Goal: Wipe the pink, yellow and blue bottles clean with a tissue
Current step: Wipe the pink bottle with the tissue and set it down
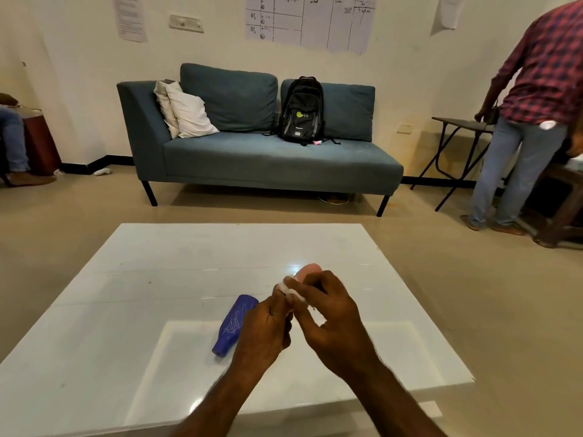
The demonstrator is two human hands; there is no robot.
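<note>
A blue bottle [235, 324] with white scribble marks lies on its side on the white glossy table [157, 272], just left of my hands. My left hand [265, 329] and my right hand [331, 323] meet above the table's middle and both pinch a small white tissue [291, 290] between their fingertips. Just beyond my right hand's fingers the rounded end of a pink bottle [307, 269] shows; the rest of it is hidden behind the hand. I see no yellow bottle.
A blue sofa [268, 159] with a black backpack [301, 110] and white pillows stands beyond the table. A person in a checked shirt [542, 74] stands at the right by a folding table [457, 127]. Another person's leg shows at far left.
</note>
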